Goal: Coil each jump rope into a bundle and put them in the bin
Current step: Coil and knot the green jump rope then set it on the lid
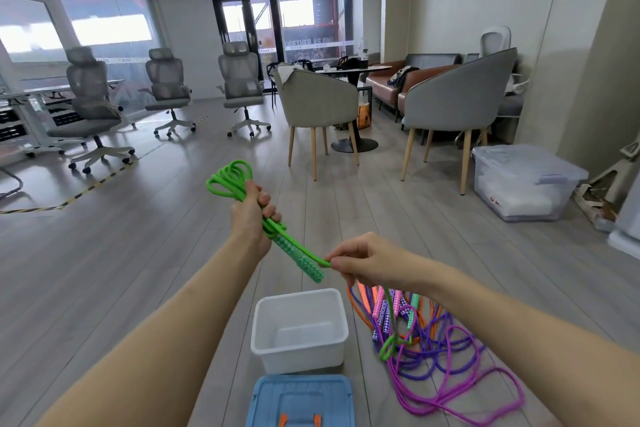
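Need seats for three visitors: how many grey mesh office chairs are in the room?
3, by the far left windows: left chair, middle chair, right chair near the door. More may be hidden off-frame.

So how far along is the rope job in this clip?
Early. Done: nothing banked; the white bin is empty, its blue lid lying on the floor beside it. In hand: the left hand grips the looped green rope with one handle, while the right hand pinches its free strand. Left: finish that bundle, bin it, then coil the tangled pile of ropes on the floor.
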Demonstrator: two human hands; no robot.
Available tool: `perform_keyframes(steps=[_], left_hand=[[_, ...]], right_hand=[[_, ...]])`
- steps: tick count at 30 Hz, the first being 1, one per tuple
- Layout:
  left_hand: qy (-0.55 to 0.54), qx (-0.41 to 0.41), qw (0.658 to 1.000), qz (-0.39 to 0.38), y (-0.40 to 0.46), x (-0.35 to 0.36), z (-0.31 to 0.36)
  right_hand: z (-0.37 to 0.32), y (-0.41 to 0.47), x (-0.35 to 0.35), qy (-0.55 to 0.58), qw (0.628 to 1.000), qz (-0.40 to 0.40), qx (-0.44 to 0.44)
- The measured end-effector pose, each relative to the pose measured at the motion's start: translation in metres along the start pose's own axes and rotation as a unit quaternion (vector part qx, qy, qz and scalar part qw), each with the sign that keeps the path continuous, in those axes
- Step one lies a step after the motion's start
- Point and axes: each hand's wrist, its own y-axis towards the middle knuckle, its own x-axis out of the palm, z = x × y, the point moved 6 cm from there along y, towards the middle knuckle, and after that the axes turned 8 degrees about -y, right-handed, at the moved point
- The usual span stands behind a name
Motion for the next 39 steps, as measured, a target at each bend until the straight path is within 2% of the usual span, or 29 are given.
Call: perform_keyframes(steps=[3, 6, 10, 16, 18, 23, 27, 29, 32, 33, 34, 35, 37, 39], left_hand=[[0.027, 0.018, 0.999, 0.004, 0.007, -0.012, 0.022], [0.093, 0.014, 0.996, -0.013, 0.003, -0.022, 0.024], [0.248, -0.02, 0.963, -0.101, -0.02, -0.015, -0.004], [0.327, -0.077, 0.913, -0.234, -0.055, 0.01, -0.037], [0.339, -0.083, 0.902, -0.254, -0.063, 0.014, -0.041], [0.306, -0.116, 0.902, -0.281, -0.077, 0.018, -0.05], [0.306, -0.137, 0.891, -0.305, -0.085, 0.024, -0.049], [0.362, -0.159, 0.864, -0.313, -0.086, 0.023, -0.048], [0.447, -0.219, 0.79, -0.358, -0.088, 0.009, -0.046], [0.451, -0.233, 0.778, -0.37, -0.089, 0.005, -0.046], [0.441, -0.237, 0.783, -0.369, -0.089, 0.003, -0.045], [0.418, -0.229, 0.804, -0.356, -0.088, 0.003, -0.044], [0.348, -0.183, 0.867, -0.308, -0.079, 0.007, -0.038], [0.26, -0.142, 0.917, -0.265, -0.07, 0.012, -0.03]], right_hand=[[0.005, -0.009, -0.011, -0.094, 0.996, -0.005, 0.0], [0.007, -0.012, -0.024, -0.115, 0.993, 0.036, -0.002], [0.001, -0.006, -0.023, -0.159, 0.985, 0.066, -0.014], [-0.012, 0.009, -0.017, -0.263, 0.952, 0.127, -0.095], [-0.016, 0.011, -0.017, -0.282, 0.941, 0.156, -0.105], [-0.02, 0.012, -0.017, -0.322, 0.916, 0.219, -0.097], [-0.021, 0.012, -0.018, -0.34, 0.906, 0.233, -0.094], [-0.022, 0.01, -0.023, -0.382, 0.891, 0.231, -0.084], [-0.015, 0.006, -0.03, -0.436, 0.875, 0.205, -0.058], [-0.011, 0.005, -0.029, -0.44, 0.875, 0.195, -0.056], [-0.006, 0.004, -0.029, -0.431, 0.881, 0.189, -0.052], [-0.001, 0.003, -0.03, -0.402, 0.895, 0.19, -0.046], [0.008, 0.003, -0.036, -0.304, 0.928, 0.212, -0.029], [0.016, 0.003, -0.045, -0.213, 0.944, 0.25, -0.004]])
